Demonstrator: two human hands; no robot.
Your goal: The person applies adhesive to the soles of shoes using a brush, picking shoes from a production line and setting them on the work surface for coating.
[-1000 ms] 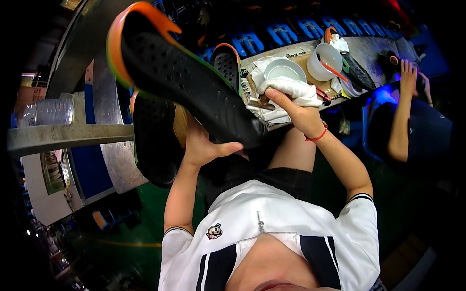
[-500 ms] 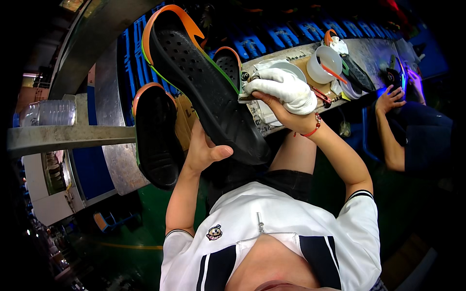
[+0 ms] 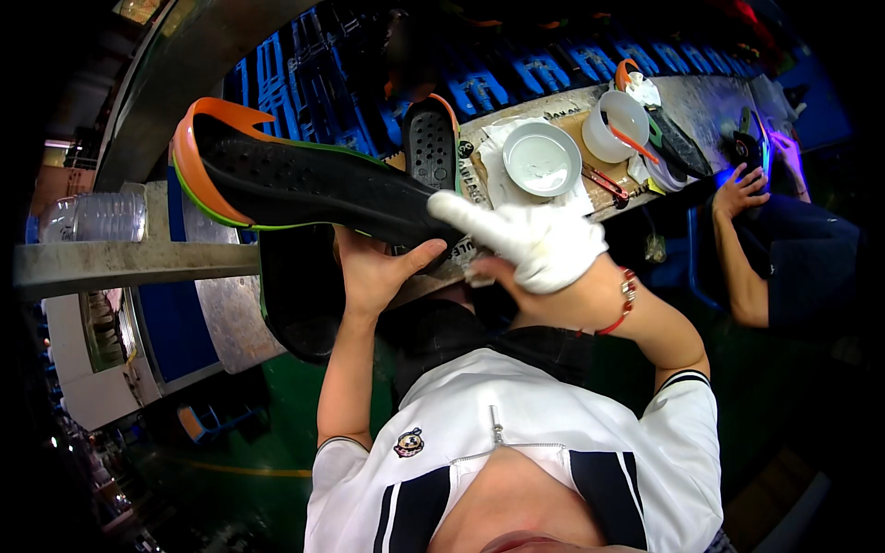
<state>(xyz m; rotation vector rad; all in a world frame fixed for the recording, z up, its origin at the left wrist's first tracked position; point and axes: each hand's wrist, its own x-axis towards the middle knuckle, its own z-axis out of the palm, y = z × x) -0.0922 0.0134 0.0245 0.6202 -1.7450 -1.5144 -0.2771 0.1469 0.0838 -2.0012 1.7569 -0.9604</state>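
Note:
My left hand [image 3: 371, 275] grips a black shoe sole [image 3: 309, 180] from below near its narrower end, thumb along the near edge. The sole lies level, its orange heel rim with green edging to the left and its perforated inside facing up. My right hand [image 3: 544, 253] wears a white cloth glove over the fingers, with the thumb bare. Its stretched index finger reaches the sole's right end; the other fingers are curled. A small blurred thing shows by the right thumb, its kind unclear. Behind stands another black sole [image 3: 430, 147] with an orange rim.
On the bench, a bowl of clear liquid [image 3: 542, 159] rests on white paper, near a white tub [image 3: 615, 127] with an orange-red stick and a red-handled tool [image 3: 607, 182]. More soles lie farther right. A dark sole [image 3: 300, 295] stands left. A co-worker's hand [image 3: 740, 191] is at far right.
The held sole has swung from upright to nearly level, its heel moving left and down. My right hand has come down and extended its index finger, uncovering the bowl.

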